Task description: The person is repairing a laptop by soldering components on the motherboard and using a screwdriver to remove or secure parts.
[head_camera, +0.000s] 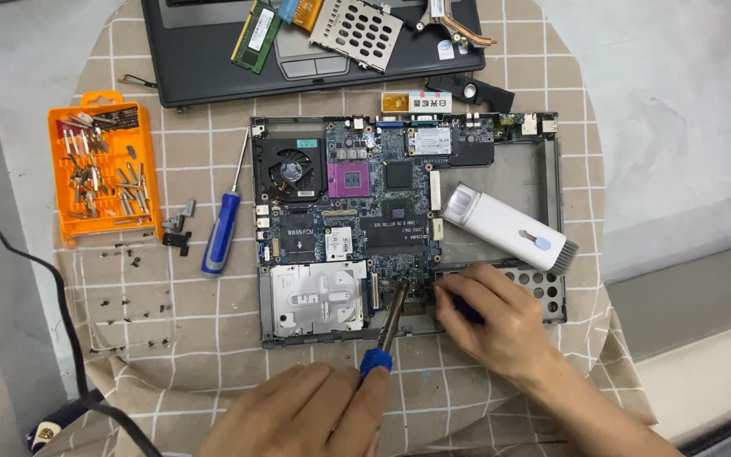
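Left hand (302, 415) grips a blue-handled tool (389, 326), tip on the motherboard (357, 199) just ahead. Right hand (488, 317) closes on something dark beside it. Board judged stiff but fragile; handle by edges.

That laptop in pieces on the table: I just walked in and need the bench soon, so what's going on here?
A person is working on an opened laptop base with its motherboard exposed. The left hand holds a blue-tipped tool whose tip is down at the board's lower edge, and the right hand presses on the chassis beside it. A blue-handled screwdriver, an orange bit case and loose screws lie to the left.
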